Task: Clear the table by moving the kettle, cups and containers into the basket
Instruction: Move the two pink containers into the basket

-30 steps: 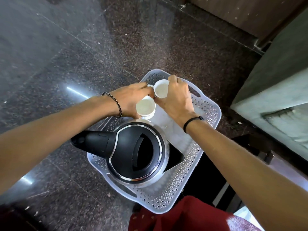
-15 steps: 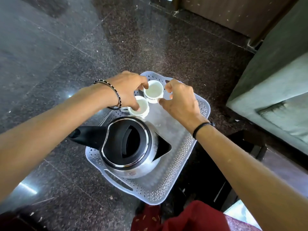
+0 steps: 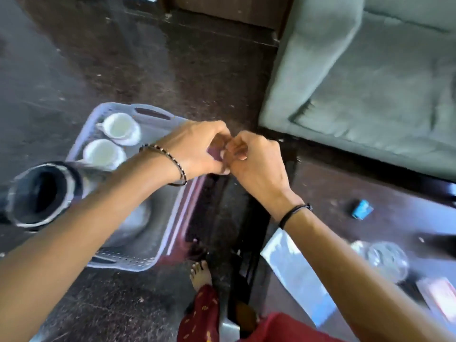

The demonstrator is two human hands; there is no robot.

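A pale perforated basket [image 3: 123, 264] stands on the dark floor at the left. Inside it, a steel kettle [image 3: 44, 193] with a black lid is at the near left, blurred, and two white cups [image 3: 118, 125] [image 3: 101, 151] stand side by side at the far end. My left hand [image 3: 197, 149] and right hand [image 3: 256, 164] hover together over the basket's right rim, fingertips meeting, fingers curled, holding nothing that I can see. A clear glass container [image 3: 387, 260] stands on the dark table [image 3: 345, 193] at the right.
A small blue object [image 3: 362, 209] and a flat pale box [image 3: 439, 294] also lie on the table. A grey-green sofa [image 3: 370, 82] fills the upper right. My bare foot [image 3: 201, 275] stands between basket and table.
Both hands let go of the cups and drew back to the right, away from them. The view swung right, bringing the table and sofa into sight.
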